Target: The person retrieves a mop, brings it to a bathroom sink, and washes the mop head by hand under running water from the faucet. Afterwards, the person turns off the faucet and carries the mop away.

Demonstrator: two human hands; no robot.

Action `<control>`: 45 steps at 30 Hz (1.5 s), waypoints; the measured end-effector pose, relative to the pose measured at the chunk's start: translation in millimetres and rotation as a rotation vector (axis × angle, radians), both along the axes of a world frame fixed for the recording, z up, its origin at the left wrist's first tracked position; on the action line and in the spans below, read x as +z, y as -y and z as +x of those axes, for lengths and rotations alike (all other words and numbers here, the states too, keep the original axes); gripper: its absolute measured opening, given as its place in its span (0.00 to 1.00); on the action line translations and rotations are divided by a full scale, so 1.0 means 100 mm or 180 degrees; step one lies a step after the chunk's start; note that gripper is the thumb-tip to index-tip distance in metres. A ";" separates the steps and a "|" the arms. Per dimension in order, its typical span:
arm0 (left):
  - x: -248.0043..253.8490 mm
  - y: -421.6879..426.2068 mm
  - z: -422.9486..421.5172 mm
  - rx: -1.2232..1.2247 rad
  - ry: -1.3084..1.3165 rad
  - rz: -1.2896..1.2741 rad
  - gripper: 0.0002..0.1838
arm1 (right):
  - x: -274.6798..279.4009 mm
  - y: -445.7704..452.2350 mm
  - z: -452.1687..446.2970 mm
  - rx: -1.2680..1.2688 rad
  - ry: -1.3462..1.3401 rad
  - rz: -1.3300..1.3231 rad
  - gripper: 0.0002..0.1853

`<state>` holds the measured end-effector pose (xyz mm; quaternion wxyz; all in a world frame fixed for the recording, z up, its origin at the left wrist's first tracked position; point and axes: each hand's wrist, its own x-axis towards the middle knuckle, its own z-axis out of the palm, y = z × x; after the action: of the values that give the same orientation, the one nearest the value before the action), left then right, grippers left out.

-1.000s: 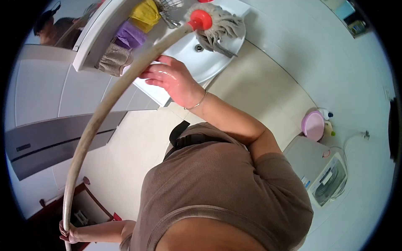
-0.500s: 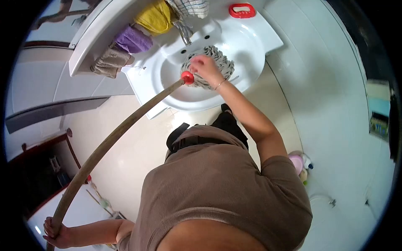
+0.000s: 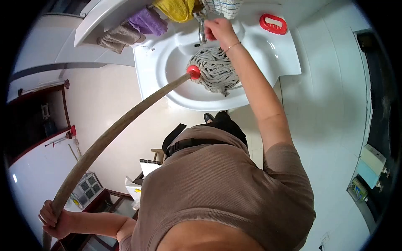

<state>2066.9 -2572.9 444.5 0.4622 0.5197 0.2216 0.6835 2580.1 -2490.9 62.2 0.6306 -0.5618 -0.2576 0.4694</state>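
Observation:
My left hand (image 3: 55, 219) is closed round the long wooden handle (image 3: 121, 123) at the lower left. The handle runs up to a red mop socket (image 3: 193, 72) over the white sink (image 3: 169, 67). Grey mop strands (image 3: 215, 71) lie spread in the basin. My right hand (image 3: 220, 32) is beside the metal faucet (image 3: 202, 31), above the strands, with its fingers curled towards the spout; whatever is between them is hidden.
Brown (image 3: 119, 37), purple (image 3: 147, 21), yellow (image 3: 178, 9) and checked (image 3: 224, 6) cloths hang behind the sink. A red soap dish (image 3: 273, 24) sits on its right rim. Bottles stand on a shelf at right. A white rack (image 3: 88, 188) is at lower left.
The mop head was lifted, then came down into the basin, and its strands now lie spread out. My right hand has moved from the mop head up to the faucet.

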 end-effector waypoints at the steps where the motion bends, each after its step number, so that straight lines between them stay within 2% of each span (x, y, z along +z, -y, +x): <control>1: 0.00 0.03 -0.05 0.0043 -0.0096 0.0170 0.11 | 0.18 -0.03 0.03 0.0039 0.0002 -0.0024 0.12; 4: 0.11 0.18 -0.17 0.0238 -0.0315 0.0506 0.09 | 0.94 -0.20 0.05 -0.0417 0.0362 0.1464 0.13; 6: 0.33 0.24 -0.32 0.0344 -0.0412 0.0684 0.08 | 0.99 -0.10 0.06 -0.0432 0.0495 0.1393 0.11; 8: 0.73 0.25 -0.92 0.2307 -0.0236 0.0718 0.17 | 0.93 -0.05 0.12 -0.0433 0.0675 0.1338 0.10; 9: 0.84 0.26 -1.25 0.2336 -0.0244 0.0694 0.17 | 0.70 -0.02 0.08 -0.0666 0.0969 0.1061 0.11; 11: 1.06 0.35 -1.91 0.0406 -0.0875 0.0503 0.18 | -0.09 0.09 0.05 -0.0953 0.1211 0.0469 0.12; 12: 1.20 0.42 -2.18 0.0412 -0.0891 0.0502 0.18 | -0.61 0.14 0.12 -0.1007 0.1163 0.0159 0.12; 14: 1.43 0.45 -2.50 0.1099 -0.0526 0.0036 0.18 | -1.42 0.35 0.17 -0.0300 0.2023 -0.1020 0.08; 15: 1.40 0.42 -2.30 0.1107 -0.0525 0.0024 0.18 | -1.80 0.46 0.12 -0.0385 0.2232 -0.1107 0.09; 16: 1.35 0.42 -1.95 -0.0482 -0.1116 0.0054 0.18 | -2.02 0.51 0.09 -0.0459 0.2436 -0.1190 0.10; 17: 1.30 0.42 -1.60 -0.1956 -0.1891 0.0011 0.26 | -2.00 0.58 0.07 -0.0246 0.2679 -0.1354 0.09; 18: 1.25 0.53 -1.23 -0.1621 -0.1844 0.0220 0.25 | -2.00 0.70 0.08 -0.0017 0.2914 -0.1506 0.10; 19: 1.25 0.63 -1.00 -0.0914 -0.1631 0.0366 0.24 | -1.98 0.71 0.10 0.0333 0.2795 -0.1857 0.11; 20: 1.27 0.74 -0.79 -0.0100 -0.1461 0.0483 0.23 | -2.07 0.68 0.14 0.0398 0.2791 -0.1837 0.11; 21: 1.33 0.81 -0.64 0.0399 -0.1396 0.0540 0.22 | -2.11 0.68 0.12 0.0524 0.3031 -0.1728 0.11; 23: 1.41 0.87 -0.41 0.0809 -0.1427 0.0556 0.20 | -2.19 0.63 0.11 0.0884 0.3408 -0.1442 0.12; 24: 1.45 0.90 -0.31 0.0944 -0.1472 0.0559 0.20 | -2.20 0.60 0.09 0.1089 0.3497 -0.1144 0.12; 26: 1.52 0.98 -0.13 0.1160 -0.1530 0.0557 0.18 | -2.19 0.57 0.03 0.1962 0.3824 -0.1206 0.13; 27: 1.55 1.01 -0.06 0.1246 -0.1561 0.0546 0.17 | -2.25 0.56 -0.03 0.2006 0.3815 -0.1178 0.13; 29: 1.60 1.05 0.07 0.1395 -0.1628 0.0513 0.16 | -2.55 0.60 -0.19 0.2764 0.4311 -0.0984 0.16; 32: 1.69 1.11 0.23 0.1575 -0.1747 0.0488 0.14 | -2.68 0.75 -0.36 0.2502 0.4285 -0.1089 0.18; 33: 1.71 1.13 0.27 0.1617 -0.1772 0.0473 0.14 | -3.13 0.75 -0.45 0.2146 0.3813 -0.1239 0.19; 37: 1.79 1.22 0.37 0.1772 -0.1878 0.0458 0.13 | -2.67 0.72 -0.37 0.2414 0.3823 -0.1312 0.19; 39: 1.80 1.24 0.40 0.1814 -0.1925 0.0458 0.13 | -2.50 0.71 -0.35 0.2770 0.4413 -0.1189 0.21; 43: 1.88 1.35 0.44 0.1922 -0.2017 0.0448 0.14 | -2.55 0.63 -0.33 0.2720 0.4509 -0.0923 0.21; 45: 1.92 1.39 0.46 0.1956 -0.2064 0.0463 0.15 | -2.58 0.60 -0.33 0.3058 0.4670 -0.0983 0.21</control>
<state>2113.3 -2711.7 636.4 0.1069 0.6482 0.4503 0.6046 2547.2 -2550.5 -195.6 -0.0408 -0.6310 -0.7383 0.2348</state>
